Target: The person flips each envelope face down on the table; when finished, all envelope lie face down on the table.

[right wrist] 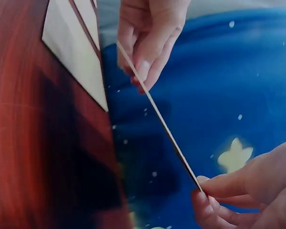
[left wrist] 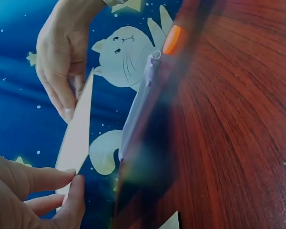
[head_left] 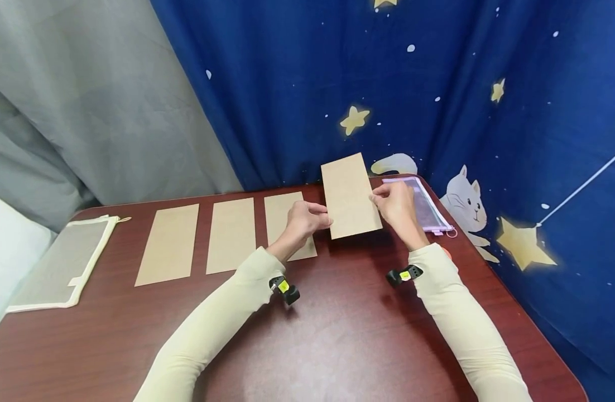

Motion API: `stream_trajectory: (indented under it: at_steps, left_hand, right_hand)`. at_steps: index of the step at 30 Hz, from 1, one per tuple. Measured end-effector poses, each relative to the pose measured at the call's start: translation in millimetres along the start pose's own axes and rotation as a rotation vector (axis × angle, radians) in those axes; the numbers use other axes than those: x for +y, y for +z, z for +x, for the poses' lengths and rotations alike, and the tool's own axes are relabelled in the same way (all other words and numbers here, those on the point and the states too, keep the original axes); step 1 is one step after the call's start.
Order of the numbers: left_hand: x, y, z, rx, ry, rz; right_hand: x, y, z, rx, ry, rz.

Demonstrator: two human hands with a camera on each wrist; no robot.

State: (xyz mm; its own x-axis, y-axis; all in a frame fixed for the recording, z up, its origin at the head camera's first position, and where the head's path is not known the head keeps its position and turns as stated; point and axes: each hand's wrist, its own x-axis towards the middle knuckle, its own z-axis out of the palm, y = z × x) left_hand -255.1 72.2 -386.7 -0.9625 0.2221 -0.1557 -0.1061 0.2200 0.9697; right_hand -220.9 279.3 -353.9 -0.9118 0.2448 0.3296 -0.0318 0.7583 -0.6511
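A thin, stiff tan rectangular board [head_left: 350,195] is held up off the table, tilted, near the back edge. My left hand [head_left: 307,218] pinches its left edge between thumb and fingers. On the opposite edge, my right hand [head_left: 395,204] pinches it the same way. Seen almost edge-on in the right wrist view, the board [right wrist: 162,121] looks thin and flat. Three similar boards lie in a row to the left: one board [head_left: 283,209] partly behind my left hand, a middle board [head_left: 232,234] and a far-left board [head_left: 169,243].
A white-edged mesh zip pouch [head_left: 71,257] lies at the table's left end. A purple-edged zip pouch [head_left: 430,209] sits by the right back edge, with an orange object [left wrist: 172,40] close by. Curtains [head_left: 297,84] hang right behind the dark red table [head_left: 307,346].
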Motion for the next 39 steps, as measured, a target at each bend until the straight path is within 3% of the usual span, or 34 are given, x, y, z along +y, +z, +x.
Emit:
stream_trajectory:
  at_steps: [2, 6, 11, 17, 24, 31, 36, 39]
  left_hand:
    - [-2.0, -0.7, -1.4, 0.045, 0.026, 0.115]
    - [-7.1, -0.3, -1.5, 0.080, 0.047, 0.209]
    - [-18.7, 1.6, 4.5, 0.085, 0.066, 0.326]
    - [-30.7, 4.7, 9.7, 0.040, 0.104, 0.471]
    - [-33.0, 3.5, 13.4, 0.066, 0.183, 0.628]
    - [-36.2, 6.2, 13.4, 0.074, 0.264, 0.710]
    - [-31.2, 5.0, 12.5, 0.069, 0.252, 0.720]
    - [-24.0, -16.1, 8.3, 0.050, 0.204, 0.695]
  right_hand:
    - [9, 3, 1, -0.050, 0.042, 0.039]
    - [23, 12, 4, -0.114, 0.122, 0.099]
    - [37, 31, 6, -0.128, 0.187, 0.117]
    - [48, 48, 3, -0.186, 0.225, 0.088]
    - [48, 66, 9, -0.218, 0.188, -0.024]
    - [52, 75, 10, -0.217, 0.148, -0.076]
    - [57, 65, 3, -0.172, 0.148, -0.059]
    - [62, 53, 1, -0.155, 0.092, -0.065]
